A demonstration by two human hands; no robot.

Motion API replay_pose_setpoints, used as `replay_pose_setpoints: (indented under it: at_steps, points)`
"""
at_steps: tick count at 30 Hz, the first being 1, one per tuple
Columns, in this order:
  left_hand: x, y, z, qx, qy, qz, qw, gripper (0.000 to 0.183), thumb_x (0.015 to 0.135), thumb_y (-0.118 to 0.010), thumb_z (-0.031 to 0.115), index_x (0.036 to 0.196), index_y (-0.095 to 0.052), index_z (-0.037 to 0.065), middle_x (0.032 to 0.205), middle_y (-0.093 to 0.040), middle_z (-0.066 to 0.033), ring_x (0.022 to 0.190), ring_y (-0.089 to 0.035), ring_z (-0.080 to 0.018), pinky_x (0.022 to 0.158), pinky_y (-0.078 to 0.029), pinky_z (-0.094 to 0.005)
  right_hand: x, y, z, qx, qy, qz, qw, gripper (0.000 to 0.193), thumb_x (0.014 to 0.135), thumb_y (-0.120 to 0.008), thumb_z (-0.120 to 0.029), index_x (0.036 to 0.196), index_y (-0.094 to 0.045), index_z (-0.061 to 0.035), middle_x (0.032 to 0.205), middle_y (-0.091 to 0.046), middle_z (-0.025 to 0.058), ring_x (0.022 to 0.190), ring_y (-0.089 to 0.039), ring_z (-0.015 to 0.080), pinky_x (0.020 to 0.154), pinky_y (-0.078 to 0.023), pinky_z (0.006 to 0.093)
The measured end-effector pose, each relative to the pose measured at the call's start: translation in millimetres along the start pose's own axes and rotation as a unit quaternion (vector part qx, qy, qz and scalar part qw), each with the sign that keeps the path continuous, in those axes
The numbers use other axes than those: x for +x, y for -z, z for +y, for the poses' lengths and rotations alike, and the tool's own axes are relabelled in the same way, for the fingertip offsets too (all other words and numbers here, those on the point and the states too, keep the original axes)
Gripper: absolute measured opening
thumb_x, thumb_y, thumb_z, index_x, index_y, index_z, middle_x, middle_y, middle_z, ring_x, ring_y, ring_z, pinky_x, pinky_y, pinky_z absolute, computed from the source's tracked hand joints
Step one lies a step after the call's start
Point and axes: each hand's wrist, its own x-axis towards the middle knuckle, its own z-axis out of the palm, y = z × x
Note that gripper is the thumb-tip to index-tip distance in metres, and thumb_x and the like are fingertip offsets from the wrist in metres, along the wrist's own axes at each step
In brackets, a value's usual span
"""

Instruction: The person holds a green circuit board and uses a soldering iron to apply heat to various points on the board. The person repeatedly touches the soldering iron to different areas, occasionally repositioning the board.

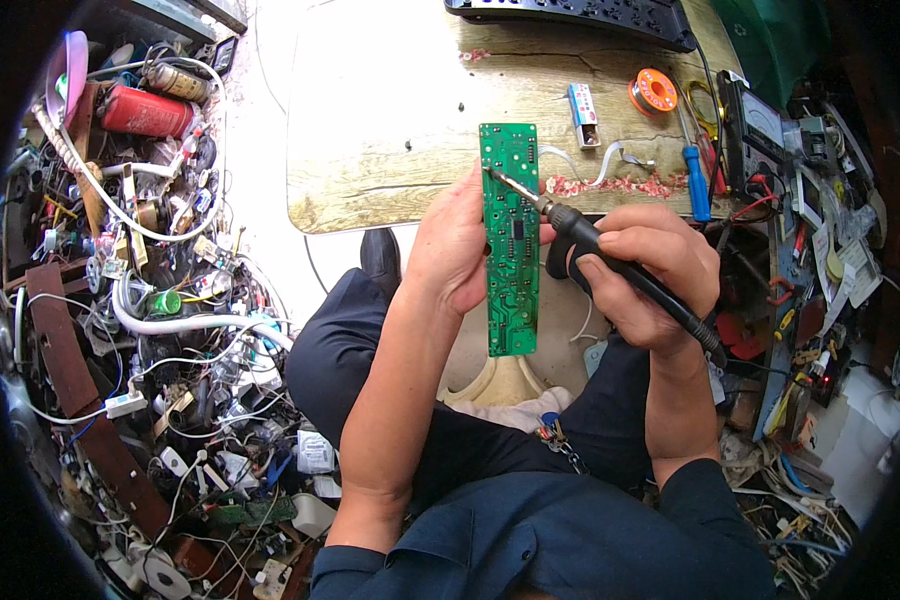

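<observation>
One circuit board [513, 290] noted pinched in left grip [453, 245], right grip [660, 262] clasped around a soldering iron [576, 228], tip at the board's upper left.

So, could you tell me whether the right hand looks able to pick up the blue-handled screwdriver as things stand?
Probably not: the right hand is gripping the soldering iron, though nothing appears to block the way to the blue-handled screwdriver just beyond.

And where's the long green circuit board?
In the head view, the long green circuit board is slightly right of centre, held in the left hand, beneath the black-handled soldering iron in the right hand.
</observation>
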Motion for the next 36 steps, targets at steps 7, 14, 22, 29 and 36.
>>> replay_pose_setpoints:
  at_steps: [7, 14, 22, 29, 36]
  points:
    - [-4.0, -8.9, 2.7, -0.01, 0.005, 0.017, 1.0, 0.036, 0.108, -0.045, 0.028, 0.121, -0.058, -0.003, 0.106, -0.069, -0.017, 0.078, -0.072, -0.0213, 0.069, -0.065, -0.0332, -0.8, 5.2, -2.0, -0.015, 0.007, 0.014, 1.0, 0.036, 0.07, -0.082, -0.001, 0.1, -0.062, -0.0068, 0.088, -0.071, 0.0153, 0.073, -0.071, 0.0281, 0.065, -0.058, 0.0357]
    - [-2.9, -5.8, 2.7, -0.021, 0.028, 0.015, 0.999, 0.034, 0.107, -0.048, 0.024, 0.117, -0.061, -0.006, 0.101, -0.069, -0.0166, 0.078, -0.072, -0.022, 0.071, -0.064, -0.0343, -2.5, 5.7, -1.8, -0.013, 0.003, 0.013, 1.0, 0.038, 0.071, -0.082, -0.001, 0.102, -0.061, -0.0067, 0.09, -0.071, 0.0162, 0.074, -0.071, 0.0276, 0.066, -0.058, 0.0357]
    - [-5.7, -8.1, -0.6, -0.079, 0.051, 0.06, 0.994, 0.03, 0.105, -0.051, 0.023, 0.112, -0.063, -0.003, 0.094, -0.068, -0.0152, 0.078, -0.07, -0.0249, 0.077, -0.063, -0.0412, -3.3, 4.4, -1.2, 0.005, 0.002, 0.021, 1.0, 0.038, 0.071, -0.083, -0.002, 0.102, -0.062, -0.0063, 0.09, -0.071, 0.0164, 0.074, -0.07, 0.0282, 0.066, -0.058, 0.036]
    - [-3.0, -3.6, -4.0, -0.085, 0.034, 0.042, 0.995, 0.042, 0.109, -0.043, 0.038, 0.108, -0.06, -0.001, 0.088, -0.067, -0.0162, 0.076, -0.07, -0.026, 0.07, -0.064, -0.0392, -1.2, -0.6, -1.7, -0.004, 0.0, -0.028, 1.0, 0.037, 0.069, -0.083, -0.001, 0.1, -0.063, -0.0067, 0.09, -0.071, 0.0161, 0.073, -0.071, 0.0287, 0.065, -0.058, 0.0361]
    - [-4.7, 0.7, -3.3, -0.055, 0.023, 0.02, 0.998, 0.028, 0.107, -0.049, 0.028, 0.11, -0.061, 0.003, 0.096, -0.066, -0.0095, 0.081, -0.069, -0.0208, 0.076, -0.063, -0.0416, -0.3, -5.5, -2.2, -0.005, -0.007, -0.014, 1.0, 0.035, 0.068, -0.082, 0.0, 0.098, -0.064, -0.0056, 0.087, -0.071, 0.0161, 0.073, -0.071, 0.0291, 0.064, -0.058, 0.0356]
